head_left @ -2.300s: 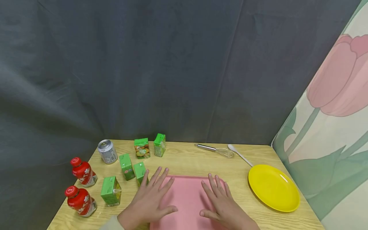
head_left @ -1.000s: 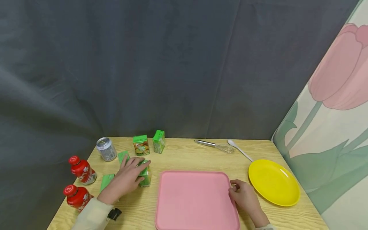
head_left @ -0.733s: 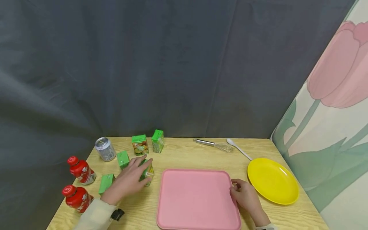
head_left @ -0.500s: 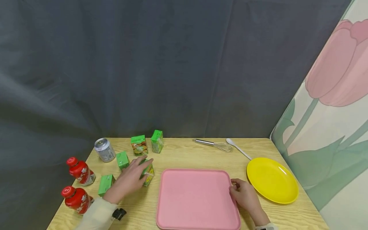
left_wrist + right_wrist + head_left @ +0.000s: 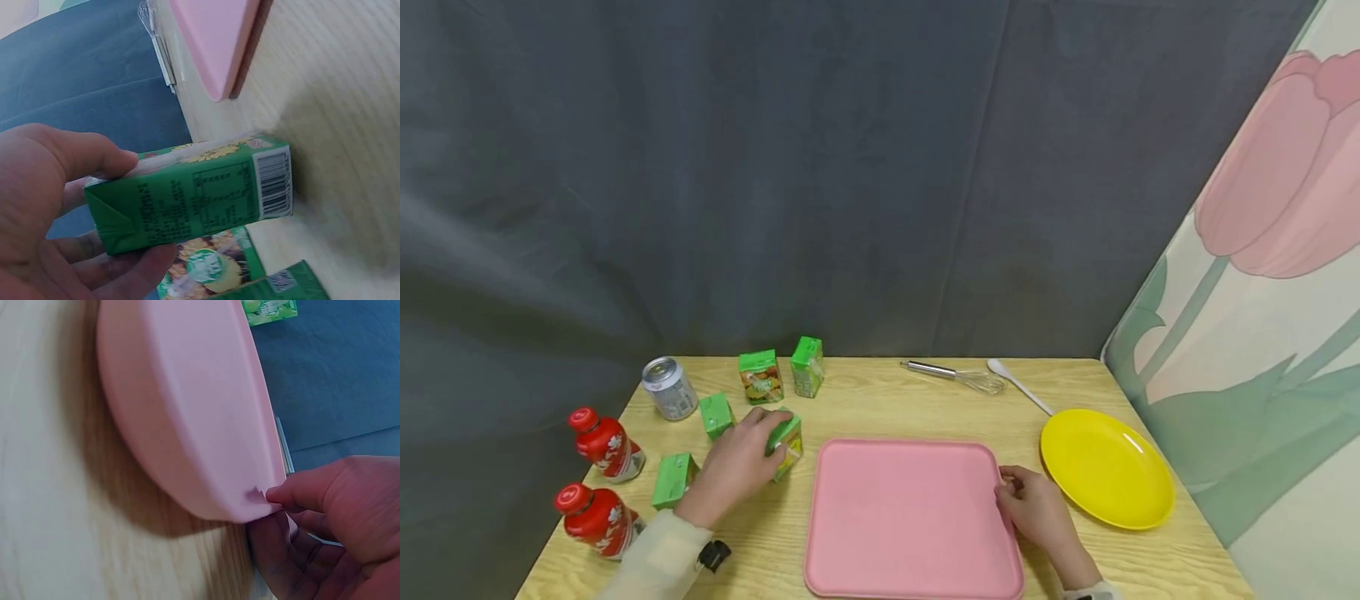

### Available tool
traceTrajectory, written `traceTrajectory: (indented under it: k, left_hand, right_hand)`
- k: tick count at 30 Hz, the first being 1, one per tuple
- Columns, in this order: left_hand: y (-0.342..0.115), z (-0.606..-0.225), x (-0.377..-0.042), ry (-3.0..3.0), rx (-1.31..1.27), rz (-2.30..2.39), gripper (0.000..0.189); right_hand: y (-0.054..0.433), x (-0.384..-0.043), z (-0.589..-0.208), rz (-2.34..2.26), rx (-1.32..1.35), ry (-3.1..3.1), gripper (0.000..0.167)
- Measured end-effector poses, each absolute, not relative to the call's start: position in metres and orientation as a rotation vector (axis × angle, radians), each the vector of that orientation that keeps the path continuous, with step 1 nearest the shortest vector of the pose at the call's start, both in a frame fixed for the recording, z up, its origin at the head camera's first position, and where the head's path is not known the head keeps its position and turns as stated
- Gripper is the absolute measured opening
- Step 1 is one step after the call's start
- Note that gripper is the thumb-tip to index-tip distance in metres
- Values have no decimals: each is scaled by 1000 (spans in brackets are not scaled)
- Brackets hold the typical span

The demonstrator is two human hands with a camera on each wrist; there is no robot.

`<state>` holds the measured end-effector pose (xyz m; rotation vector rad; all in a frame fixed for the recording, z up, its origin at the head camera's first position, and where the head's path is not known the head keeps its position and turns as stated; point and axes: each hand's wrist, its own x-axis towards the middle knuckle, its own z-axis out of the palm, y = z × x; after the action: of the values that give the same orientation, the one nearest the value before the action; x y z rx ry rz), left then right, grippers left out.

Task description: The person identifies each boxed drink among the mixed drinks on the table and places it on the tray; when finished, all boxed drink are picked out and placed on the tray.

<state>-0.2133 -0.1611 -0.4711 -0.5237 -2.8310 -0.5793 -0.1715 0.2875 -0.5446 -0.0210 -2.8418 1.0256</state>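
Note:
My left hand [image 5: 737, 460] grips a small green juice box [image 5: 788, 446], thumb on one side and fingers on the other. The left wrist view shows the juice box [image 5: 187, 200] tilted, its barcode end near the table and a straw along one side. At the right, my right hand [image 5: 1041, 508] pinches the edge of a pink tray [image 5: 913, 517]. In the right wrist view, the thumb lies over the tray's rim [image 5: 250, 509] and the fingers are beneath it.
More green juice boxes [image 5: 761, 377] stand at the left and back. Beside them are a silver can [image 5: 670, 389] and two red bottles [image 5: 606, 446]. A whisk [image 5: 955, 377], a white spoon [image 5: 1018, 386] and a yellow plate [image 5: 1108, 468] lie towards the right.
Both hands, earlier spread over the tray, have moved apart: the left to the juice box, the right to the tray's right edge. Most recently the left fingers have closed around the juice box.

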Motion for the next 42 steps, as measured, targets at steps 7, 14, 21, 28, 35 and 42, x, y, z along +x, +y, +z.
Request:
traceTrajectory:
  k: [7,14,21,28,35,42]
  left_hand:
    - [-144,-457,-220,-2762,-602,-583,47]
    - [-104,-445,-224,-2804,-796,-790,45]
    - [-57,-452,-237,-2748,-1106,-872,42]
    - [-12,-463,-240,-2756,-1267,-887,42]
    - [25,-470,-242,-2776,-1325,-855,41]
    - [48,-471,-242,-2793,-1369,-845,42]
  right_hand:
    - [288,-172,-545,1017,-36,-2863,28]
    - [286,-171,-543,1026,-54,-2869,29]
    - [286,-169,-540,1031,-99,-2870,28]
    - [282,-167,-535,1098,-123,-2901,29]
    - [280,-168,-532,1074,-156,-2937,32]
    - [280,-168,-530,1081,-177,-2950,32]
